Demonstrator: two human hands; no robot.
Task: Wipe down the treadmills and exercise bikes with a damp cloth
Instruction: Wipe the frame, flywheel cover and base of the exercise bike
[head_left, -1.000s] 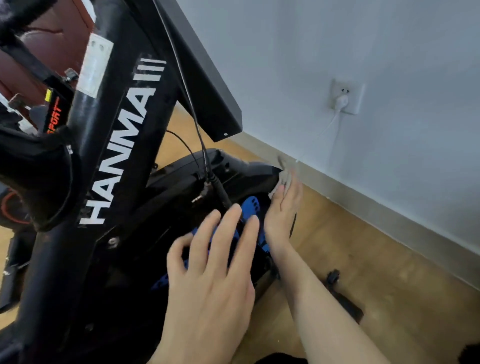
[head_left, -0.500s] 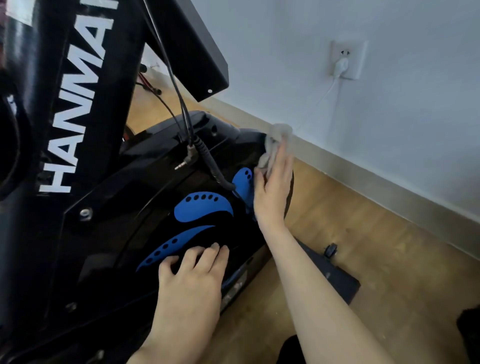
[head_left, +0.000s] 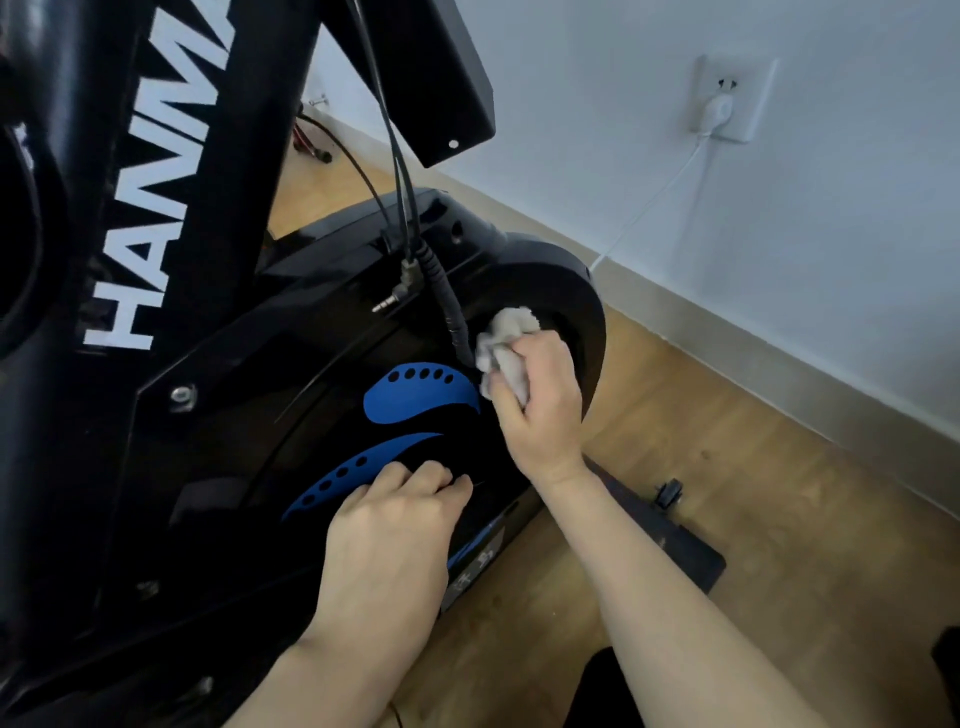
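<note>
Where wood floor (head_left: 779, 519) meets wall (head_left: 623, 156), right hand (head_left: 540, 405) holds cloth (head_left: 506, 332) against bike (head_left: 234, 415).

Room fixtures and floor, corner by the wall

Pale wall (head_left: 779, 234), plain. White socket plate (head_left: 756, 78) mounted on it, with a white plug (head_left: 719, 109) inserted. White cable (head_left: 660, 197) runs from the plug down and to the left, reaching the skirting board (head_left: 753, 364), which is grey-beige and follows the foot of the wall. Light wooden floor (head_left: 779, 519) with visible plank seams. Small red-and-black item (head_left: 311, 143) on the floor far back, too blurred to identify. Dark shape (head_left: 948, 660) at the right edge, cut off.
</note>
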